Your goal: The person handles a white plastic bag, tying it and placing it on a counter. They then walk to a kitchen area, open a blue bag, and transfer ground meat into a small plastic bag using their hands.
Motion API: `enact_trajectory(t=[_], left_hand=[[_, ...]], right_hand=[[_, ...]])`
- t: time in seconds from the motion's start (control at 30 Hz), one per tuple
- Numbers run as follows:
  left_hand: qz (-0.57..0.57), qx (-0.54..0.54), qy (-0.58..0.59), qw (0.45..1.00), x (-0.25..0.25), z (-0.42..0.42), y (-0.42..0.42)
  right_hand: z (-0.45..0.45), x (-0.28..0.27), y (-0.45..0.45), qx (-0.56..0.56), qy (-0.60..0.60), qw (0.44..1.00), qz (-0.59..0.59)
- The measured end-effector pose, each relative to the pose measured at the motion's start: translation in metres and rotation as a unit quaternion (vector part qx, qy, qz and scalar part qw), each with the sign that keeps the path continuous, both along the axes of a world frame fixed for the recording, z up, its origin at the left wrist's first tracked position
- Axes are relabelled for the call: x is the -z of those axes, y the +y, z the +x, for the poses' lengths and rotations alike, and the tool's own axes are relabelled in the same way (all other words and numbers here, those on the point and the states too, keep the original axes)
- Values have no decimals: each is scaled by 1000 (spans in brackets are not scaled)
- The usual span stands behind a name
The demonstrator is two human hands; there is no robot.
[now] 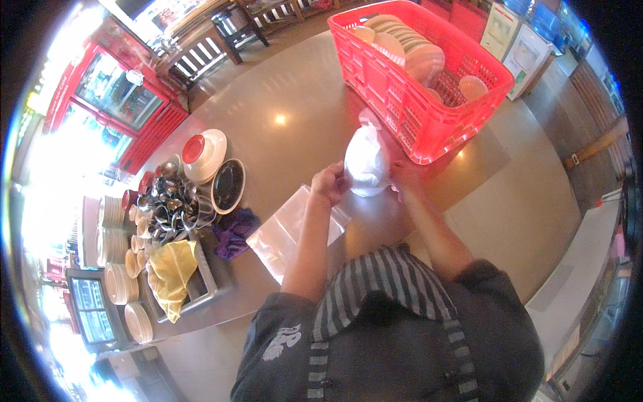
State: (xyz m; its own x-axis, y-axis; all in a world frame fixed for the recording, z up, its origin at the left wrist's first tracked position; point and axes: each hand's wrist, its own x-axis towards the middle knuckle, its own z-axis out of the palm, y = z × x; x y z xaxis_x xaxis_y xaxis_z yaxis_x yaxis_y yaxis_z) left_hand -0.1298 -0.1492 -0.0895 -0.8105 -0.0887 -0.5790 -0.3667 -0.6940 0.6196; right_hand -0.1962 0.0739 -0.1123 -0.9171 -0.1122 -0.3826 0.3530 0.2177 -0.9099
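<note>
A rounded white bundle wrapped in a thin plastic bag (pixel 366 161) stands in front of me on the metal table (pixel 281 166), its gathered top pointing away. My left hand (pixel 329 182) grips its left side with curled fingers. Against the right side rests my right hand (pixel 403 177), blurred and dim, and its fingers are partly hidden. What the bag contains cannot be made out. Beneath my left forearm lies a flat stack of clear plastic bags (pixel 281 233).
A red plastic crate (pixel 382 100) with plates and bowls stands beyond the bundle. At left are piled spoons and ladles (pixel 173 201), a black-centred dish (pixel 228 186), a purple cloth (pixel 236 233), a yellow cloth (pixel 173 271) over a metal tray (pixel 208 281), and stacked plates (pixel 120 284).
</note>
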Motion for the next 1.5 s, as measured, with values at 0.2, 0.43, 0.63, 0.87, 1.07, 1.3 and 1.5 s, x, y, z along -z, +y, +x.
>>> enact_trajectory(t=[0.2, 0.43, 0.63, 0.87, 1.07, 1.3, 1.5], left_hand=[[-98, -23, -4, 995, 72, 17, -5], [-291, -161, 292, 897, -31, -12, 25], [-237, -76, 217, 944, 2, -8, 45], [-613, -7, 99, 784, 49, 8, 10], [-757, -53, -1, 651, 28, 115, -27], [-747, -84, 29, 659, 85, 162, -47], [-728, -157, 76, 663, 12, 164, -32]], right_hand=[[-7, 1, -8, -28, 50, 998, -3], [-46, 24, -1, -41, 114, 971, -208], [-53, 32, -9, -37, 135, 968, -206], [-43, 57, 0, -33, 165, 962, -216], [18, 60, 35, -39, 76, 984, -158], [71, 32, 36, -232, 52, 967, 86], [100, -75, -38, -388, 146, 909, 43]])
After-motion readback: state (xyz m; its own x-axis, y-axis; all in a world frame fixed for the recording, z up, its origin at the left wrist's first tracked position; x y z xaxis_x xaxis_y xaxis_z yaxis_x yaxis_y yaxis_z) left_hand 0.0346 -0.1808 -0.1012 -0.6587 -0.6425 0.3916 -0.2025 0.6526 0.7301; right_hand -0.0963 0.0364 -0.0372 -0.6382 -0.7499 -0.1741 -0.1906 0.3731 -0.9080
